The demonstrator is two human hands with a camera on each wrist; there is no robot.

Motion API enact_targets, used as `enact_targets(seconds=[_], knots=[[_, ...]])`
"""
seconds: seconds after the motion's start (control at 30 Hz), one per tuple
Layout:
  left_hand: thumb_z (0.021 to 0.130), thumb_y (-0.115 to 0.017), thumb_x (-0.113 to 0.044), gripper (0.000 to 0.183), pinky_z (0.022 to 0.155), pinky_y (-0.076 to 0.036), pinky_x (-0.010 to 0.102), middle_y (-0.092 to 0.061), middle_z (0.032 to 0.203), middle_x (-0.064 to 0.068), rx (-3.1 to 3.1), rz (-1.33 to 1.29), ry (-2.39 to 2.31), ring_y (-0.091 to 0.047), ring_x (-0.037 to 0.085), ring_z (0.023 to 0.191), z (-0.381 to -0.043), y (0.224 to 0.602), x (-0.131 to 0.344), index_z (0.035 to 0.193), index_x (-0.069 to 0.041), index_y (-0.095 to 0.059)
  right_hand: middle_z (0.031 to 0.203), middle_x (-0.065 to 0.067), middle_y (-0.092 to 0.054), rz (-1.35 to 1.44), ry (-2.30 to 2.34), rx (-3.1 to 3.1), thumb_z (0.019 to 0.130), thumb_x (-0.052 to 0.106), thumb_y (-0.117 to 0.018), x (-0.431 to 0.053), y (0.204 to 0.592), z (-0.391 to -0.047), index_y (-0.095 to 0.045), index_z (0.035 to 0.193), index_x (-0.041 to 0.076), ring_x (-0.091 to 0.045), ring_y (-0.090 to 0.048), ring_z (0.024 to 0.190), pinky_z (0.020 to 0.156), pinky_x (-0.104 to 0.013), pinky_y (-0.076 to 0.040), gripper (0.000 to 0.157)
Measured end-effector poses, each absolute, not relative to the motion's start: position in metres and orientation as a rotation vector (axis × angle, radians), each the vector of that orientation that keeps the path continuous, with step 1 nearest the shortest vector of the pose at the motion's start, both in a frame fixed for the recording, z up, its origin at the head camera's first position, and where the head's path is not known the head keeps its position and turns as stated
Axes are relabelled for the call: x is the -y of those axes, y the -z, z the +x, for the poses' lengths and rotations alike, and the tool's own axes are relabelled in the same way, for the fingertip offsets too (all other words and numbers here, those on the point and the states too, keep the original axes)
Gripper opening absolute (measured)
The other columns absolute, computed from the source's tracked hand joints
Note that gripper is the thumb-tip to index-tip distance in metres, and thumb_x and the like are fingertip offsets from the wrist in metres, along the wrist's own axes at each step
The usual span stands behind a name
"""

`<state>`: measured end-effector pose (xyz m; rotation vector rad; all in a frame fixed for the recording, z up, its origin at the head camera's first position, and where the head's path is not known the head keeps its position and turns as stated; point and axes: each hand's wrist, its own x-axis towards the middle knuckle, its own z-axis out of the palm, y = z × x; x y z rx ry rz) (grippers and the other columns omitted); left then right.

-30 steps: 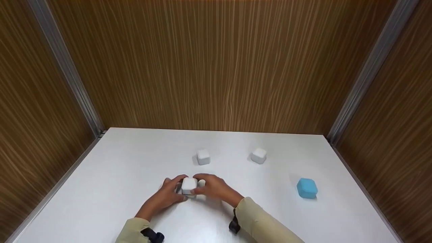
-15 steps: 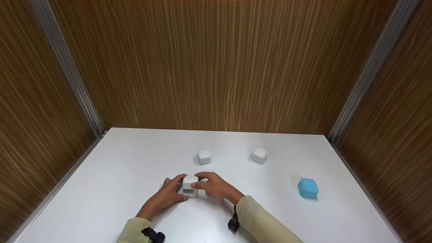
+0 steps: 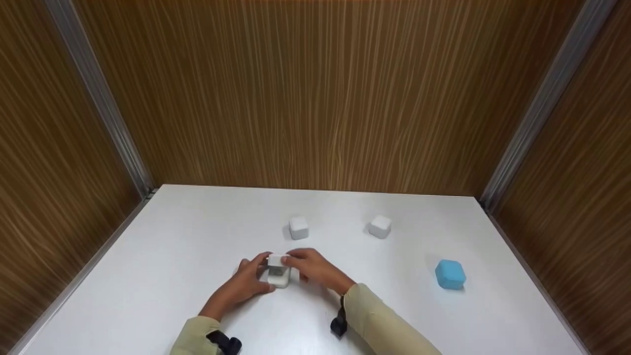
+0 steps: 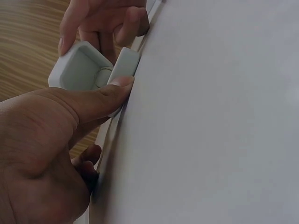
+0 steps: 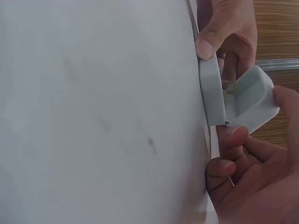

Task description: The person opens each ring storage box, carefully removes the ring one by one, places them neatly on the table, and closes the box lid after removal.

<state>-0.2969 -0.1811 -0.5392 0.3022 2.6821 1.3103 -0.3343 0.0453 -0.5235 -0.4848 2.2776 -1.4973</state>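
A small white ring box [image 3: 279, 280] stands on the white table with its lid raised. Inside, a thin gold-coloured ring [image 5: 229, 91] stands upright, as both wrist views show. My left hand [image 3: 245, 286] grips the base [image 4: 126, 61] of the box, thumb on its near side and fingers behind. Over on the right, my right hand [image 3: 318, 270] holds the tilted-back lid [image 5: 261, 105] between thumb and fingers. Part of the box's far side is hidden by the hands.
Two more white boxes, one at centre [image 3: 298, 228] and one to its right [image 3: 380, 227], sit farther back on the table [image 3: 222, 217]. A blue box [image 3: 450, 274] lies at the right. Wood-patterned panels [image 3: 315, 98] enclose the back and sides.
The lid of the white ring box has swung up and back, from nearly shut to wide open. My right hand has risen with it; my left hand stays at the base.
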Motion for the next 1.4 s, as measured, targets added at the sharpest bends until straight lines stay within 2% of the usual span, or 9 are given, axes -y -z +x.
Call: enact_targets(seconds=[0.2, 0.37, 0.43, 0.53, 0.63, 0.87, 0.97, 1.13, 1.4], knots=[[0.079, -0.086, -0.020, 0.086, 0.108, -0.036, 0.052, -0.055, 0.143, 0.006, -2.673, 0.301, -1.326, -0.041, 0.025, 0.118, -0.296, 0.539, 0.180, 0.153, -0.015, -0.042, 0.071, 0.000, -0.054, -0.388, 1.547, -2.269, 0.095, 0.057, -0.058, -0.044, 0.522, -0.334, -0.073, 0.114, 0.017, -0.014, -0.046, 0.057, 0.055, -0.027, -0.039, 0.047], [0.078, -0.087, -0.020, 0.086, 0.108, -0.036, 0.053, -0.055, 0.144, 0.005, -2.674, 0.292, -1.327, -0.041, 0.025, 0.118, -0.296, 0.540, 0.179, 0.153, -0.017, -0.042, 0.068, -0.001, -0.052, -0.382, 1.598, -2.251, 0.096, 0.056, -0.059, -0.044, 0.523, -0.333, -0.071, 0.117, 0.011, -0.014, -0.045, 0.056, 0.054, -0.026, -0.038, 0.051], [0.079, -0.087, -0.021, 0.087, 0.109, -0.036, 0.053, -0.055, 0.144, 0.005, -2.676, 0.284, -1.319, -0.041, 0.024, 0.118, -0.296, 0.540, 0.179, 0.153, -0.017, -0.042, 0.076, -0.002, -0.059, -0.389, 1.606, -2.251, 0.096, 0.056, -0.058, -0.044, 0.523, -0.334, -0.070, 0.121, 0.012, -0.014, -0.047, 0.057, 0.053, -0.026, -0.038, 0.052], [0.079, -0.086, -0.022, 0.088, 0.109, -0.036, 0.052, -0.055, 0.144, 0.004, -2.675, 0.272, -1.306, -0.041, 0.023, 0.118, -0.296, 0.540, 0.178, 0.154, -0.017, -0.040, 0.096, -0.003, -0.068, -0.402, 1.603, -2.262, 0.098, 0.054, -0.057, -0.045, 0.523, -0.333, -0.066, 0.129, 0.012, -0.015, -0.051, 0.059, 0.051, -0.026, -0.039, 0.053], [0.079, -0.087, -0.023, 0.089, 0.109, -0.036, 0.053, -0.054, 0.144, 0.004, -2.677, 0.262, -1.297, -0.041, 0.024, 0.119, -0.296, 0.540, 0.177, 0.154, -0.017, -0.040, 0.111, -0.003, -0.070, -0.408, 1.591, -2.274, 0.099, 0.051, -0.057, -0.046, 0.522, -0.332, -0.063, 0.134, 0.011, -0.015, -0.054, 0.062, 0.051, -0.026, -0.040, 0.054], [0.078, -0.087, -0.022, 0.088, 0.107, -0.037, 0.053, -0.054, 0.144, 0.005, -2.685, 0.276, -1.301, -0.041, 0.024, 0.118, -0.294, 0.538, 0.177, 0.153, -0.017, -0.041, 0.123, -0.013, -0.066, -0.465, 1.598, -2.334, 0.099, 0.047, -0.060, -0.046, 0.522, -0.324, -0.055, 0.140, 0.001, -0.015, -0.057, 0.063, 0.056, -0.028, -0.047, 0.062], [0.078, -0.087, -0.021, 0.087, 0.107, -0.036, 0.053, -0.056, 0.143, 0.005, -2.694, 0.292, -1.304, -0.041, 0.024, 0.117, -0.294, 0.538, 0.178, 0.152, -0.016, -0.043, 0.126, -0.016, -0.065, -0.496, 1.581, -2.409, 0.098, 0.045, -0.063, -0.045, 0.521, -0.318, -0.055, 0.139, 0.001, -0.016, -0.059, 0.064, 0.058, -0.028, -0.051, 0.061], [0.078, -0.087, -0.021, 0.087, 0.109, -0.035, 0.055, -0.056, 0.142, 0.004, -2.696, 0.291, -1.292, -0.041, 0.025, 0.120, -0.294, 0.538, 0.179, 0.153, -0.015, -0.042, 0.116, -0.008, -0.068, -0.476, 1.514, -2.583, 0.096, 0.044, -0.066, -0.043, 0.517, -0.305, -0.061, 0.133, 0.008, -0.014, -0.062, 0.067, 0.059, -0.027, -0.051, 0.052], [0.079, -0.086, -0.021, 0.087, 0.108, -0.036, 0.054, -0.057, 0.142, 0.003, -2.692, 0.290, -1.291, -0.041, 0.025, 0.120, -0.293, 0.539, 0.179, 0.153, -0.016, -0.041, 0.105, 0.000, -0.073, -0.440, 1.465, -2.802, 0.093, 0.036, -0.072, -0.038, 0.514, -0.283, -0.068, 0.120, 0.014, -0.007, -0.056, 0.073, 0.067, -0.028, -0.046, 0.035]])
